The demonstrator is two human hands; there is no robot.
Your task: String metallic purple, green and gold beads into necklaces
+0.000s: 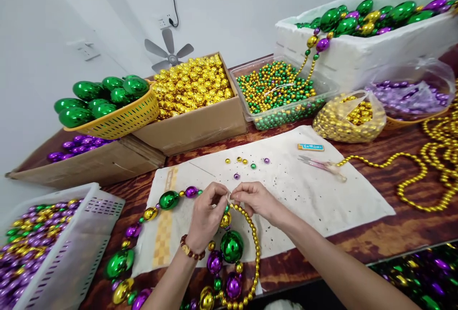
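My left hand [211, 210] and my right hand [255, 200] meet over the near part of a white cloth [286, 191]. Fingers of both pinch a thin pale string [229, 197] between them. From it hangs a beaded strand with a large green bead [232, 246], purple and gold beads, and a loop of small gold beads [256, 253]. More of the strand, with another large green bead [119, 263], curves round on the left. Several loose small beads [244, 161] lie just beyond my hands.
Snips [318, 163] and a blue-orange packet [310, 147] lie right on the cloth. Behind stand a yellow basket [125, 119], a cardboard box [193, 131], a clear tub [286, 117] and a foam box [322, 62]. A white basket [86, 243] is left; gold bead strings [425, 171] lie right.
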